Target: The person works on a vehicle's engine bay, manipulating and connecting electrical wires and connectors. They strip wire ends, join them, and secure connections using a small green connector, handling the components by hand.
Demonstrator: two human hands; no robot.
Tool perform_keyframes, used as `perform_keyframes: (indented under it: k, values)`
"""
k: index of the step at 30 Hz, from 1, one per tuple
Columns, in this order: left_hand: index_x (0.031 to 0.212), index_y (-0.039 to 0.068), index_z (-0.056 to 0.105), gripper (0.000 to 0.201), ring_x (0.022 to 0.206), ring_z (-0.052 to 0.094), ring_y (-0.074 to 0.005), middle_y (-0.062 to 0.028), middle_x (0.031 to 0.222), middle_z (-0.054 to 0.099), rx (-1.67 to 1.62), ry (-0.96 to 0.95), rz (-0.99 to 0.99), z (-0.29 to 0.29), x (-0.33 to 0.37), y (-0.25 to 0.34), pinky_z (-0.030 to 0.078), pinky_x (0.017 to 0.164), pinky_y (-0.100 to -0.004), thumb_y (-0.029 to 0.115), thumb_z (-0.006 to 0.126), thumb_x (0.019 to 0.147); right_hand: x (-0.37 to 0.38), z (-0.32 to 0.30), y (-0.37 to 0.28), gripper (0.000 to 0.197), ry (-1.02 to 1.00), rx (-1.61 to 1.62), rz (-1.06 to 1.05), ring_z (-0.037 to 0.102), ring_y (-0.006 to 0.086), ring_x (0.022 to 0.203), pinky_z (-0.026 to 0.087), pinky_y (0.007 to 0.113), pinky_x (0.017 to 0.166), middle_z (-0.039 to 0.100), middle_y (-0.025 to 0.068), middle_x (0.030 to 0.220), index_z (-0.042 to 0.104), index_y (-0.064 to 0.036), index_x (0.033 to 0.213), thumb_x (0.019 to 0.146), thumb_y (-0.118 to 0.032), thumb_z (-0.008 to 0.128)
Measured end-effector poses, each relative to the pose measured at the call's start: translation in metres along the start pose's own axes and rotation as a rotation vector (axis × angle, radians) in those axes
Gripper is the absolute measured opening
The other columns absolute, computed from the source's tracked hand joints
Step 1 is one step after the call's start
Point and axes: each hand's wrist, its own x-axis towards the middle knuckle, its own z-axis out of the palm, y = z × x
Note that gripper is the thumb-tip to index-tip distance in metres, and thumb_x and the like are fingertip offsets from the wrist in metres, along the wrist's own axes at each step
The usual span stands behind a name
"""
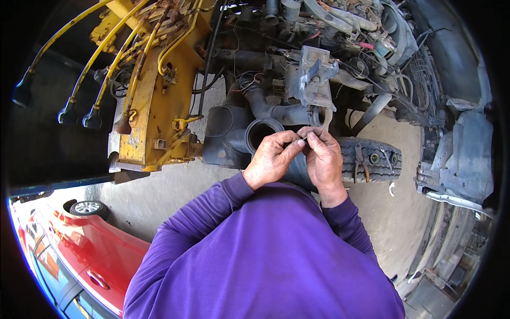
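Note:
My left hand [272, 158] and my right hand [323, 159] meet in front of my chest, fingertips pinched together. Between them is a small dark piece [304, 140], too small and too covered by the fingers to name. Just beyond my left hand gapes the round open end of a black duct [249, 135]. A curved black hose [265, 106] runs behind it toward a grey, dirty plastic housing [316, 80]. Close to my right hand lies a black tyre [385, 170], with pliers [363, 162] and two round ring-like parts [375, 158] on top of it.
A yellow steel frame [151, 111] with levers and black knobs stands at the left. An engine with hoses [366, 37] fills the far side. Grey body panels [467, 154] rise at the right. A red car [101, 250] is parked at the lower left on the concrete floor [138, 204].

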Motion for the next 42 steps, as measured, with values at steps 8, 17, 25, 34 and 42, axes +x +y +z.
perform_keyframes:
  k: [8,17,25,34,42]
  values:
    - [0.128,0.001,0.037,0.049,0.094,0.051,-0.0160,-0.0115,0.107,0.056,-0.081,0.041,-0.039,-0.042,0.005,-0.004,0.048,0.085,-0.0297,-0.007,0.056,0.083,0.011,-0.005,-0.023,0.012,-0.008,0.099,-0.004,0.061,0.0161,0.078,0.053,0.034,0.076,0.064,0.0063,0.093,0.062,-0.0046,0.105,0.108,-0.016,0.058]
    - [0.127,0.002,0.042,0.035,0.108,0.063,-0.0145,-0.0082,0.114,0.056,-0.278,0.045,0.001,-0.056,0.021,-0.006,0.052,0.094,-0.0296,-0.006,0.059,0.099,0.006,-0.011,-0.019,0.015,0.221,-0.642,-0.202,0.051,0.0059,0.066,0.043,0.025,0.062,0.062,-0.0019,0.076,0.070,0.0027,0.090,0.098,-0.010,0.070]
    - [0.125,0.001,0.060,0.037,0.118,0.065,-0.0174,-0.0094,0.126,0.066,-0.209,0.070,-0.026,-0.048,0.023,-0.011,0.051,0.105,-0.0330,-0.013,0.066,0.092,0.016,-0.002,-0.020,0.019,0.168,-0.725,-0.259,0.053,0.0047,0.072,0.044,0.023,0.067,0.064,0.0013,0.077,0.071,0.0045,0.108,0.098,-0.012,0.073]
    - [0.120,0.001,0.061,0.037,0.120,0.064,-0.0174,-0.0100,0.125,0.065,-0.125,0.087,-0.025,-0.037,0.026,-0.014,0.051,0.105,-0.0327,-0.016,0.069,0.087,0.018,-0.018,-0.016,0.010,0.046,-0.627,-0.223,0.044,0.0036,0.068,0.039,0.023,0.062,0.053,-0.0020,0.078,0.059,-0.0001,0.112,0.102,-0.002,0.057]
    - [0.116,0.000,0.059,0.035,0.121,0.064,-0.0180,-0.0102,0.125,0.065,-0.148,0.081,-0.038,-0.030,0.028,-0.016,0.049,0.108,-0.0332,-0.017,0.069,0.087,0.017,-0.014,-0.021,0.009,0.037,-0.736,-0.228,0.051,0.0032,0.072,0.044,0.023,0.064,0.062,-0.0008,0.082,0.065,0.0015,0.107,0.103,-0.003,0.060]
